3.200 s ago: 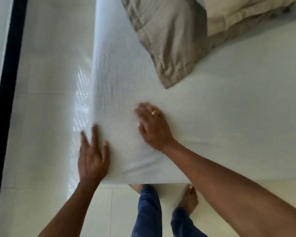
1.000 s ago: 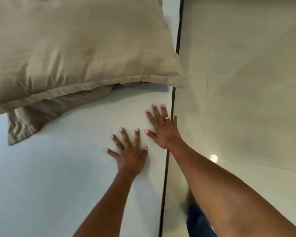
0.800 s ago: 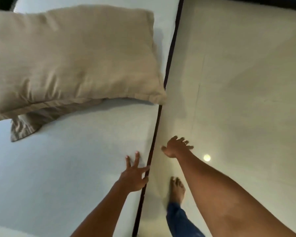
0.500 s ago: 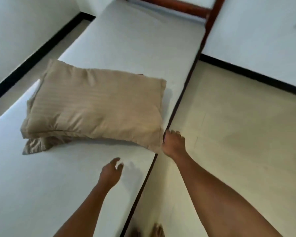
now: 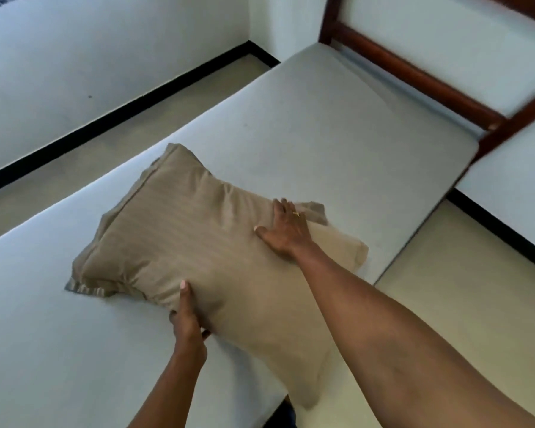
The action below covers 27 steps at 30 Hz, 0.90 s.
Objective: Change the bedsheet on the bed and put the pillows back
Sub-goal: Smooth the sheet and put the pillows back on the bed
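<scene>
A beige striped pillow (image 5: 204, 242) lies across the white bedsheet (image 5: 322, 134), its near corner hanging over the bed's right edge. Under its right side a second, lighter beige pillow (image 5: 351, 251) shows. My left hand (image 5: 187, 316) grips the top pillow's near edge, thumb on top and fingers underneath. On the pillow's far right part rests my right hand (image 5: 286, 233), with its fingers spread flat toward that edge.
A dark wooden headboard (image 5: 414, 72) stands at the far end of the bed. Tiled floor runs along the left side (image 5: 105, 156) and the right side (image 5: 460, 304), bounded by white walls with black skirting.
My hands left the flat sheet by the bed's edge and went to the pillows. My left hand took hold of the top pillow, which has turned and shifted toward the right edge.
</scene>
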Motion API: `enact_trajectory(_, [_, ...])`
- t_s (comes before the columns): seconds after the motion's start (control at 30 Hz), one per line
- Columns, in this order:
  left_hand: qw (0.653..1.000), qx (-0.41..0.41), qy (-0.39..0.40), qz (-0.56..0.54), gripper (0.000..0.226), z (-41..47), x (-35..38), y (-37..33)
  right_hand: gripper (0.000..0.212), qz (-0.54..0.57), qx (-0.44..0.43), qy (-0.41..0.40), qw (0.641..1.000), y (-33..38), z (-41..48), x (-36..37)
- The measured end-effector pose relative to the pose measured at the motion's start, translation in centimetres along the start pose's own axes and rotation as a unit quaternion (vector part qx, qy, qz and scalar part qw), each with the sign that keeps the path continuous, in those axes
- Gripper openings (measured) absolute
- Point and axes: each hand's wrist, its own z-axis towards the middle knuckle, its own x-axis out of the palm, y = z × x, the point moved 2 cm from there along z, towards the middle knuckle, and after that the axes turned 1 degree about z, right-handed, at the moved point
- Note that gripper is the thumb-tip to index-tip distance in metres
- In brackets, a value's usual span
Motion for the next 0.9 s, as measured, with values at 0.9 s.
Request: enact_trajectory(0.9, [0.992, 0.119, -0.001, 0.047, 0.049, -11.8, 43.0, -11.8, 0.09, 0.171, 0.039, 0.05, 0.983, -25.0, 16.3, -37.9])
